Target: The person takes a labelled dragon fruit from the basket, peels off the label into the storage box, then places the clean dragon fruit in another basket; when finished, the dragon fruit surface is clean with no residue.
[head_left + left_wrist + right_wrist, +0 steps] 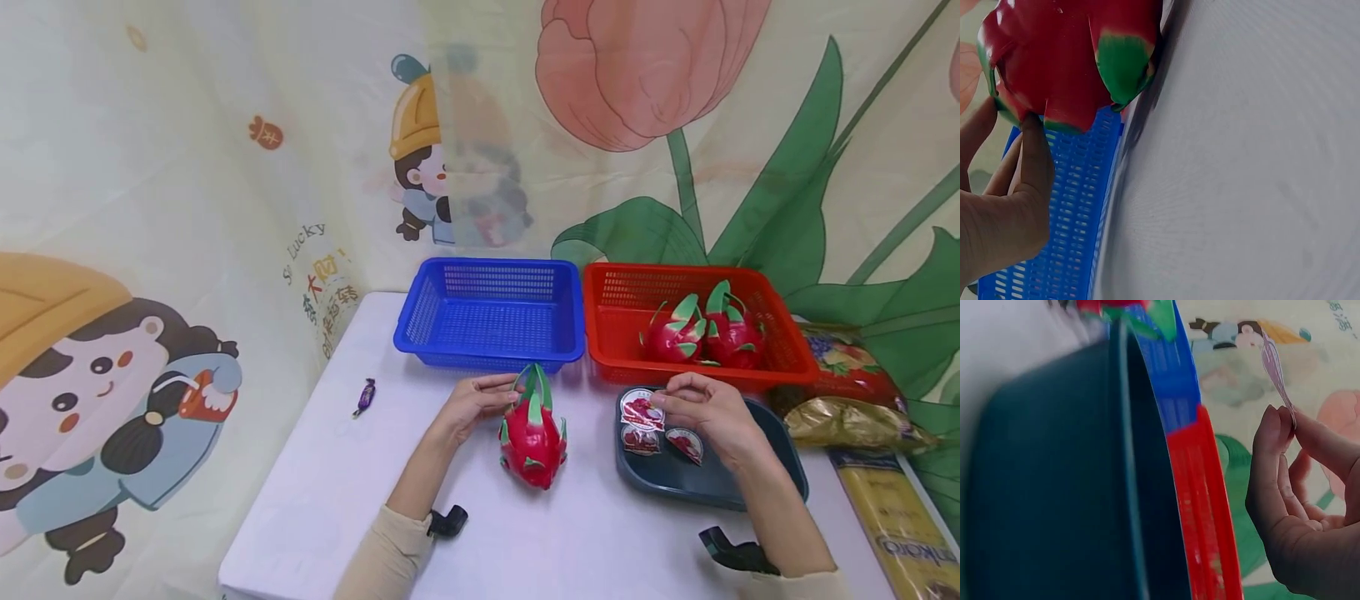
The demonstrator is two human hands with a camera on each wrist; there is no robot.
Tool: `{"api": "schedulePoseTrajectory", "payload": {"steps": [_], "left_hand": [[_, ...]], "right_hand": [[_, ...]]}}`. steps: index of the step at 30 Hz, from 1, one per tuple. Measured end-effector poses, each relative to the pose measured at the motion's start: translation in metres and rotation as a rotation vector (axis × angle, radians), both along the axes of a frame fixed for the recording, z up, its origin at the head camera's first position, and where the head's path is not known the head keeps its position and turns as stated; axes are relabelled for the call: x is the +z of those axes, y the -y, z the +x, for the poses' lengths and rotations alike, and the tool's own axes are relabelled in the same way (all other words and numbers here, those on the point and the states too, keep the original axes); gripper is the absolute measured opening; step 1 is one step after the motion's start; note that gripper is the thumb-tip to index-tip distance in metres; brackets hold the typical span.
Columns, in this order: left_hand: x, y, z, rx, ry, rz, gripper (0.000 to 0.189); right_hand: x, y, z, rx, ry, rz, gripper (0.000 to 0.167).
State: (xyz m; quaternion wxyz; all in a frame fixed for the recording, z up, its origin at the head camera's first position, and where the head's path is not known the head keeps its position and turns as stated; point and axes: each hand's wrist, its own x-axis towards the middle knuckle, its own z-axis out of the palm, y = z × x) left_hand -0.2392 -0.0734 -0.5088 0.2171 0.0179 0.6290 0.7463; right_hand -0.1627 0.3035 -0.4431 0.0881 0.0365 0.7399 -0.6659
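Observation:
A red dragon fruit (533, 443) with green leaf tips is at the middle of the table. My left hand (474, 403) pinches it at its upper leaves, and in the left wrist view the fingers (1035, 153) meet the green tips of the fruit (1066, 56). Over the dark tray (708, 483), my right hand (716, 417) pinches a round sticker (641, 410) with a dragon fruit picture. Seen edge-on in the right wrist view, the sticker (1275, 365) sticks up from between thumb and finger. Two more stickers, one whole-looking (641, 441) and one tilted (685, 446), lie in the tray.
Behind the hands stand a blue basket (405, 333) and a red basket (697, 375), the red one holding two dragon fruits (675, 340). A purple-wrapped candy (365, 397) lies to the left. Shiny food packages (855, 425) and a yellow pack (888, 508) line the right side.

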Motion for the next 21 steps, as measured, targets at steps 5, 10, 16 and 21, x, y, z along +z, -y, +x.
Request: {"api": "schedulePoseTrajectory", "payload": {"steps": [5, 10, 16, 21], "left_hand": [[0.001, 0.002, 0.0, 0.002, -0.002, -0.009, 0.048], [0.001, 0.004, 0.0, 0.0, 0.0, -0.014, 0.048], [0.0, 0.003, 0.0, 0.002, 0.0, -0.015, 0.047], [0.0, 0.002, 0.0, 0.007, 0.004, -0.017, 0.048]], "right_hand": [[0.001, -0.023, 0.002, 0.009, -0.027, 0.021, 0.01], [-0.004, -0.041, 0.006, 0.019, -0.025, 0.075, 0.011], [-0.011, -0.06, 0.01, 0.012, -0.015, 0.104, 0.008], [-0.015, -0.076, 0.012, 0.024, -0.002, 0.176, 0.011]]}}
